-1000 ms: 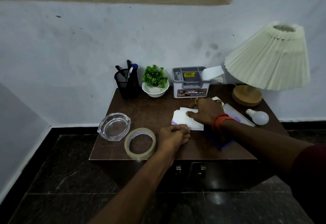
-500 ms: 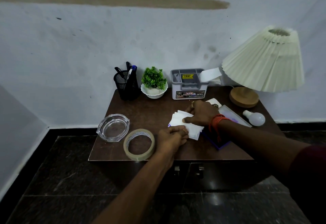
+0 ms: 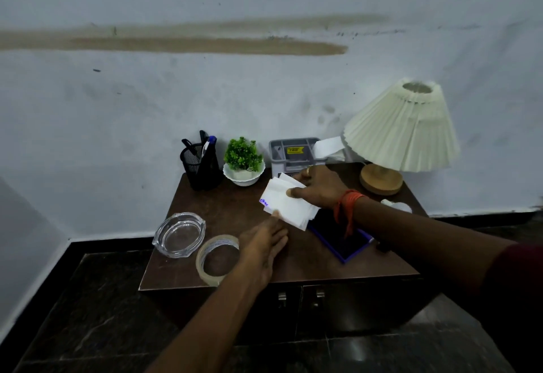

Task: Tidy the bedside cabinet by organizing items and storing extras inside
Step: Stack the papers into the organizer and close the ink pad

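Nothing readable: yellow label [image 3: 294, 150] on grey organizer [image 3: 277, 153] blurred.

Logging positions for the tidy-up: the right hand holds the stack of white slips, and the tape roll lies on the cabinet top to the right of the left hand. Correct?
Not quite. The head view shows the tape roll on the cabinet top to the left of the left hand, next to the glass ashtray. The right hand does hold the stack of white slips.

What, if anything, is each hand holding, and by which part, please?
The right hand pinches the stack of white paper slips at its right edge, thumb on top. The left hand holds nothing; its straight fingertips touch the stack's near edge.
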### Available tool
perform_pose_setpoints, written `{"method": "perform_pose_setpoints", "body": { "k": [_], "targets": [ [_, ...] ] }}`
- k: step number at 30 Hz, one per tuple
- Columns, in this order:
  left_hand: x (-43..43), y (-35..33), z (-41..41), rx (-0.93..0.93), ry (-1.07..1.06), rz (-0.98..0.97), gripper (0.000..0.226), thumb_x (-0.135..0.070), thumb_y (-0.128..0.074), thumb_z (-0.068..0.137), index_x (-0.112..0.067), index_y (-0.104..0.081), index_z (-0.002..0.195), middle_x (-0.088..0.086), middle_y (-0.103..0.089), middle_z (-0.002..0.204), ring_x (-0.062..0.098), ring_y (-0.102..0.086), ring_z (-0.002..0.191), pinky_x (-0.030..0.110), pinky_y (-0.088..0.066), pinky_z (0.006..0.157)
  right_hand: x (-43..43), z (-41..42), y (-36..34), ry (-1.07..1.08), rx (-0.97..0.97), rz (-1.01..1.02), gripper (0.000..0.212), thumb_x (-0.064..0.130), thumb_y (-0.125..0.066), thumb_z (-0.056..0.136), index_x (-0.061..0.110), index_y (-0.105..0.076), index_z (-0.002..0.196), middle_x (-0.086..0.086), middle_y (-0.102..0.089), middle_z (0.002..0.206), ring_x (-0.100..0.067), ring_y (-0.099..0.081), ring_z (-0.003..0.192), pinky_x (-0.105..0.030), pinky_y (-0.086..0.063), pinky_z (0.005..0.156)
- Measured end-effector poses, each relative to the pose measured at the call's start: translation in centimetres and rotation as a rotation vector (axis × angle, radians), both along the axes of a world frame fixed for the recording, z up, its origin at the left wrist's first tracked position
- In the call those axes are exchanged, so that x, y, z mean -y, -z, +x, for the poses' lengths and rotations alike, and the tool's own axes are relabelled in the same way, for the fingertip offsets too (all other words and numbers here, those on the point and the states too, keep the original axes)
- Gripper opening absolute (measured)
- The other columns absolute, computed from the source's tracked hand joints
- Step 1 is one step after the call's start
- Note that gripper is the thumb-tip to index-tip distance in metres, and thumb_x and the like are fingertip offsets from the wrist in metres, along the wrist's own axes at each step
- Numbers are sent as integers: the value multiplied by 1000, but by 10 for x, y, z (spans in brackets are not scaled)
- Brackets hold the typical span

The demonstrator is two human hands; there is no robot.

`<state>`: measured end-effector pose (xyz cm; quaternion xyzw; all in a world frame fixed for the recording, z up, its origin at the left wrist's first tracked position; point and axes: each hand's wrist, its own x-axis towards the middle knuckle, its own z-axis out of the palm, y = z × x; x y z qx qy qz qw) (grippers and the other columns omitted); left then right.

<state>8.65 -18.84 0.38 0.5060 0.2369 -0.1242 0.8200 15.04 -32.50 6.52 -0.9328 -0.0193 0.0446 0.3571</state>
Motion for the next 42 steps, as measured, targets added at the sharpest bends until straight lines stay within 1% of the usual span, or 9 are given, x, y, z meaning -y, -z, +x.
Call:
{"method": "perform_pose_setpoints", "body": {
  "k": [4, 8, 13, 19, 22, 28, 31, 35, 42],
  "targets": [
    [6, -13, 3, 28, 16, -87, 44, -33, -55, 95, -8, -54, 131, 13, -62, 124, 27, -57, 119, 38, -44, 105, -2, 3, -3, 55, -19, 95, 37, 29, -76, 77, 15, -70, 111, -6, -71, 111, -19, -65, 102, -26, -48, 82],
    [6, -11, 9, 62, 21, -151, 32, -24, -62, 92, -10, -61, 120, 13, -69, 115, 24, -66, 101, 33, -56, 85, -3, 7, 2, 61, -36, 127, 38, 28, -76, 78, 11, -70, 110, -8, -71, 109, -21, -66, 101, -34, -52, 92],
    [2, -1, 18, 55, 1, -112, 11, -13, -65, 89, -13, -67, 99, 1, -76, 81, 15, -71, 77, 31, -59, 71, 0, 13, 19, 61, -45, 175, 35, 26, -77, 76, 12, -73, 108, -8, -73, 107, -21, -68, 100, -40, -52, 95],
    [-2, 2, 33, 103, 37, -82, 12, -10, -64, 90, -12, -67, 101, 1, -76, 81, 13, -73, 71, 28, -60, 62, 4, 23, 33, 83, -90, 309, 39, 25, -77, 77, 8, -70, 112, -9, -72, 110, -21, -67, 100, -40, -52, 97],
    [-2, -3, 43, 147, 78, -17, 22, -12, -64, 90, -13, -65, 112, 3, -72, 94, 16, -69, 83, 28, -60, 63, 5, 31, 31, 83, -101, 374, 36, 19, -73, 82, 4, -69, 114, -11, -71, 111, -19, -66, 98, -32, -52, 95],
    [-3, -19, 79, 200, 66, 108, 34, -13, -67, 88, -8, -63, 122, 13, -69, 114, 18, -69, 81, 28, -60, 55, 9, 49, 17, 93, -64, 437, 35, 14, -71, 84, 0, -66, 116, -15, -70, 111, -20, -66, 93, -32, -54, 88],
    [-2, -27, 101, 238, 34, 188, 37, -16, -74, 83, -7, -66, 118, 13, -71, 113, 25, -71, 90, 31, -60, 61, 8, 60, 11, 141, 25, 423, 30, 16, -72, 81, 10, -70, 111, -9, -72, 108, -19, -67, 101, -35, -51, 98],
    [-1, -44, 130, 270, -76, 275, 43, -19, -82, 72, -6, -66, 109, 14, -71, 110, 29, -71, 94, 52, -57, 85, 3, 63, 6, 268, 177, 455, 31, 13, -66, 77, 19, -72, 107, 4, -72, 92, -10, -68, 89, -28, -54, 92],
    [7, -67, 145, 425, -185, 552, 34, -18, -78, 79, -4, -68, 109, 3, -70, 86, 15, -66, 71, 33, -60, 72, -15, 57, 3, 258, 377, 415, 26, 16, -58, 83, 26, -72, 102, 6, -73, 95, -7, -68, 86, -22, -53, 88]
  ]
}}
